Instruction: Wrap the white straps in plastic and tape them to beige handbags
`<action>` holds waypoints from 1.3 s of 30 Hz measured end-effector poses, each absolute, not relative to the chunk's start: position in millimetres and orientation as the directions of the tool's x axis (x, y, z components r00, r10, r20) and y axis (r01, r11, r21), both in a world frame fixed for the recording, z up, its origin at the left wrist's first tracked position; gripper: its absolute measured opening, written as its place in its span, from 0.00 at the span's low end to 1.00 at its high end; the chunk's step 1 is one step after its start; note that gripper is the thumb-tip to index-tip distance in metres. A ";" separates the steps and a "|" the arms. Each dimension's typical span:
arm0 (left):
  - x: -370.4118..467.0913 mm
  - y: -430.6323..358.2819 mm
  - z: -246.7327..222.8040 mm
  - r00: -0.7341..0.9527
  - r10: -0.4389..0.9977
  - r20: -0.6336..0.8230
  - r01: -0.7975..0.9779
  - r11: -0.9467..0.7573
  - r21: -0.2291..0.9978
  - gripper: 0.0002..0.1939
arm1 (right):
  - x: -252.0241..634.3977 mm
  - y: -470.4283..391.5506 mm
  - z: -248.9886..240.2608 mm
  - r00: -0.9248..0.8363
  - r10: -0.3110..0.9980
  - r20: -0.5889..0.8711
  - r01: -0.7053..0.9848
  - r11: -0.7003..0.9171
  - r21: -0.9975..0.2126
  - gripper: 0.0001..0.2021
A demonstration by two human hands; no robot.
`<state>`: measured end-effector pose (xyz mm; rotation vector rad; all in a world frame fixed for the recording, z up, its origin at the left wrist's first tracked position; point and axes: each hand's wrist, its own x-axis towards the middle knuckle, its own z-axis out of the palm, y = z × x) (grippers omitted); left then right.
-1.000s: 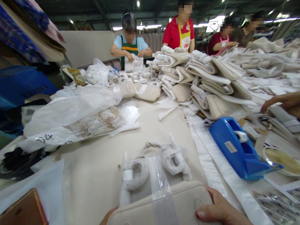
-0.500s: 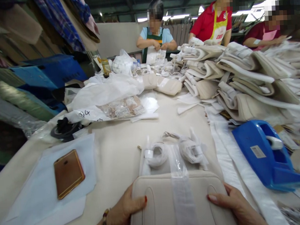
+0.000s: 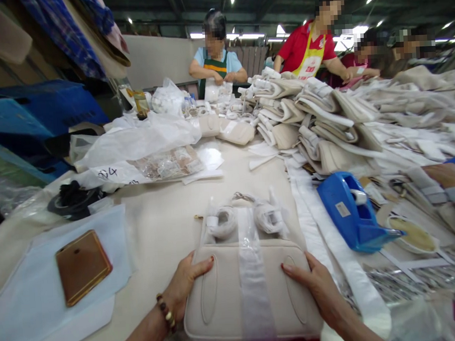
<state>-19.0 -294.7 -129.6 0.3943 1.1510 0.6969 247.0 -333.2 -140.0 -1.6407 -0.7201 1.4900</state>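
Observation:
A pale beige bag point(image 3: 221, 296) lies at the table's near edge, between my hands. Down its middle runs a translucent white strip point(image 3: 251, 270). Two wrapped coils, the left one point(image 3: 222, 222) and the right one point(image 3: 268, 219), lie beyond its top edge. My left hand point(image 3: 185, 283) grips the bag's left side, thumb on the front and the other fingers mostly hidden. On the right side my right hand point(image 3: 317, 282) holds it in the same way.
A blue tape dispenser point(image 3: 346, 210) stands right, beside long white strips point(image 3: 328, 236). A brown phone point(image 3: 84, 267) lies on pale sheets at left. Plastic bags point(image 3: 143, 139) and piled beige pieces point(image 3: 323, 116) lie farther back. Several people stand beyond the table.
The view has turned to the right, so the surroundings sit farther left. More of the bag's lower part now shows, with both my hands still on its sides.

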 end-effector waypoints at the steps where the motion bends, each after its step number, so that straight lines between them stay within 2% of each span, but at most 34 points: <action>1: -18.7 -294.0 -128.8 0.231 0.681 -0.695 -0.286 0.730 0.620 0.38 | 246.9 -334.3 -141.0 0.169 0.844 -0.510 -0.046 -0.510 -0.859 0.27; 4: -18.6 -293.8 -127.0 0.223 0.691 -0.687 -0.258 0.722 0.643 0.36 | 246.5 -339.1 -140.8 0.248 0.907 -0.340 0.245 -0.399 -0.884 0.28; 6: -18.9 -294.7 -125.9 0.219 0.699 -0.681 -0.229 0.715 0.661 0.36 | 242.6 -344.5 -137.6 0.315 0.949 -0.014 0.559 -0.197 -0.805 0.27; 8: -19.0 -295.6 -124.7 0.220 0.705 -0.674 -0.204 0.709 0.675 0.36 | 233.9 -350.7 -133.9 0.174 0.905 0.388 0.824 0.082 -0.561 0.25; 9: -18.9 -295.9 -124.3 0.222 0.707 -0.671 -0.193 0.707 0.681 0.36 | 227.9 -353.5 -133.1 0.038 0.855 0.517 0.889 0.208 -0.408 0.24; 10: -18.7 -296.1 -124.0 0.223 0.709 -0.669 -0.184 0.704 0.686 0.35 | 221.3 -355.8 -133.8 -0.103 0.812 0.575 0.912 0.307 -0.270 0.24; 12: -17.8 -296.1 -123.9 0.218 0.719 -0.660 -0.168 0.694 0.700 0.34 | 208.0 -358.8 -140.6 -0.292 0.784 0.548 0.914 0.397 -0.081 0.25; 14: -16.4 -295.4 -123.9 0.194 0.737 -0.648 -0.144 0.675 0.724 0.32 | 197.7 -359.5 -153.2 -0.342 0.813 0.471 0.927 0.375 0.025 0.28; 17: -14.5 -294.4 -122.3 0.136 0.763 -0.632 -0.086 0.645 0.759 0.29 | 192.0 -358.5 -170.9 -0.334 0.845 0.418 0.941 0.328 0.089 0.31; 20: -13.8 -297.5 -119.9 0.054 0.787 -0.614 -0.003 0.615 0.788 0.26 | 194.1 -357.8 -176.2 -0.345 0.831 0.436 0.938 0.324 0.123 0.31; 22: -14.2 -303.9 -122.2 -0.040 0.833 -0.551 0.145 0.551 0.822 0.25 | 195.7 -357.9 -175.0 -0.353 0.826 0.440 0.935 0.325 0.140 0.31; 24: -15.1 -312.6 -130.2 -0.154 0.935 -0.320 0.446 0.355 0.822 0.25 | 196.2 -358.1 -173.6 -0.362 0.820 0.444 0.932 0.332 0.147 0.32; 26: -16.0 -320.1 -142.1 -0.139 0.990 0.033 0.746 0.083 0.661 0.26 | 196.0 -357.7 -173.0 -0.373 0.809 0.454 0.927 0.343 0.151 0.32; 28: -16.0 -322.9 -153.0 -0.003 0.965 0.263 0.872 -0.126 0.472 0.25 | 195.9 -356.3 -172.5 -0.379 0.795 0.474 0.924 0.350 0.153 0.32; 32: -11.2 -311.3 -161.0 0.215 0.880 0.423 0.935 -0.311 0.171 0.28 | 198.1 -350.7 -169.8 -0.404 0.754 0.519 0.912 0.379 0.158 0.30; 34: -7.5 -301.6 -163.9 0.283 0.846 0.452 0.932 -0.353 0.077 0.32 | 200.2 -347.3 -169.8 -0.427 0.728 0.536 0.900 0.398 0.177 0.30; 36: -5.5 -294.0 -170.1 0.304 0.848 0.433 0.919 -0.382 0.102 0.33 | 202.2 -344.6 -173.1 -0.440 0.716 0.542 0.895 0.398 0.201 0.29; 38: -6.7 -290.2 -176.5 0.284 0.886 0.367 0.892 -0.385 0.238 0.32 | 203.8 -343.5 -179.9 -0.454 0.710 0.537 0.889 0.398 0.226 0.28; 39: -8.5 -289.6 -177.9 0.256 0.916 0.310 0.866 -0.360 0.348 0.31 | 204.5 -343.6 -184.3 -0.460 0.707 0.536 0.887 0.396 0.238 0.27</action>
